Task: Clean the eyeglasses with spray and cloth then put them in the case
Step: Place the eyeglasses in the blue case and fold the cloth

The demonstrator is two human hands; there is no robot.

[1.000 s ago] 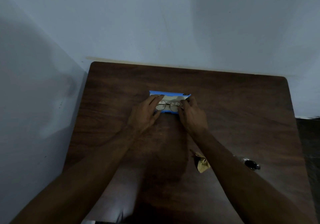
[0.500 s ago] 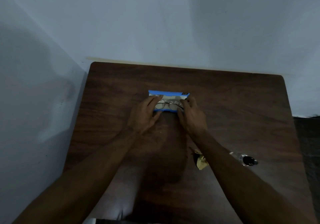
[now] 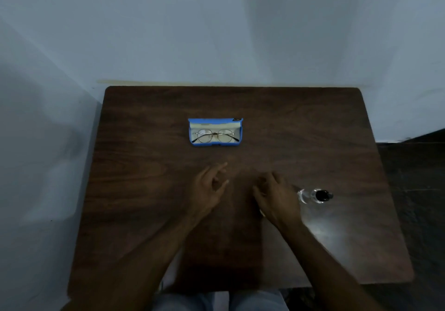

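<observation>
The eyeglasses [image 3: 215,136] are seen lying inside the blue case [image 3: 215,144], lenses facing up and the thin metal frame set along the case's length. The case is left open, its pale lining shown behind the glasses and its lid standing up at the far side. It is placed on the dark wooden table [image 3: 144,190], around the middle of the far half and well apart from both hands.

Nearer the person, the left hand [image 3: 208,189] is held just above the table with its fingers loosely spread and lightly bent, the forefinger stretched toward the case; nothing is gripped in it. The right hand [image 3: 275,196] is held beside it, palm down, fingers loosely curled, and nothing is seen in its grasp. A pale sliver is glimpsed at its near edge, too small to be identified.

Just beside the right hand, on its outer side, a clear spray bottle [image 3: 315,195] with a black cap is found on the table, apart from the fingers. Pale grey walls are seen behind and to the left of the table.
</observation>
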